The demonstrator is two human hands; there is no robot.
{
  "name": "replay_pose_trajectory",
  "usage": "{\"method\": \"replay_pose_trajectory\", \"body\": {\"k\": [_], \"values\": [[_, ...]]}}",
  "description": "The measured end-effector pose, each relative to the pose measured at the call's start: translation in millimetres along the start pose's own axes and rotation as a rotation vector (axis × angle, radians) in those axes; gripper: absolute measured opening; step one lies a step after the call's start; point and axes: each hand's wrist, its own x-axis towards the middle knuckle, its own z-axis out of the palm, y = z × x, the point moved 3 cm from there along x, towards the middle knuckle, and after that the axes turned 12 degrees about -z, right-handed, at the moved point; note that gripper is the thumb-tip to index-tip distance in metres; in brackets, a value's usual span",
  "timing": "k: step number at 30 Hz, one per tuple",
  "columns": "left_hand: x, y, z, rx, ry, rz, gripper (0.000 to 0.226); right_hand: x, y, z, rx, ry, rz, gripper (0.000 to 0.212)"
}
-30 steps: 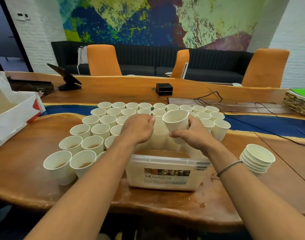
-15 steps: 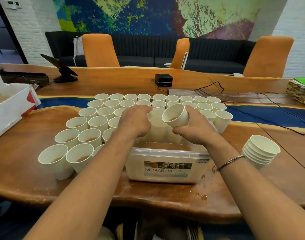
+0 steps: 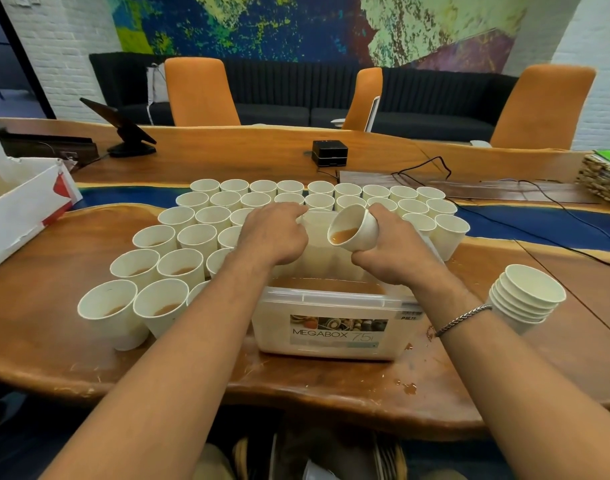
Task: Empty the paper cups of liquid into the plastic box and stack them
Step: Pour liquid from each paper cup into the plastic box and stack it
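Note:
A clear plastic box labelled MEGABOX stands at the near table edge with brown liquid in it. My right hand grips a white paper cup above the box, tipped toward me, with brown liquid at its lip. My left hand is at the box's far left side, its fingers curled over the far rim. Several upright paper cups with liquid crowd the table left of and behind the box. A stack of empty cups leans on the table to the right.
Brown drips spot the wood near the box's right front corner. A white carton sits at the far left. A black device, cables and a tablet stand lie further back, with orange chairs beyond.
My right hand has tipped its cup from upright over toward me above the box, so the liquid has reached the lip. My left hand has stayed at the box's far side.

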Motion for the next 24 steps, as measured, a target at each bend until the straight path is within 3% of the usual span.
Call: {"method": "replay_pose_trajectory", "body": {"k": [17,20,24], "values": [[-0.9,1.7,1.4,0.022,-0.014,0.015,0.039,1.8,1.5,1.4,-0.087,0.036,-0.042,0.063],[-2.0,3.2,0.0,-0.065,-0.038,-0.050,0.060,2.9,1.8,1.9,-0.100,0.047,-0.052,0.061],[-2.9,4.4,-1.8,-0.093,-0.031,-0.083,0.065,4.8,3.1,3.4,-0.122,0.044,-0.066,0.060]]}}
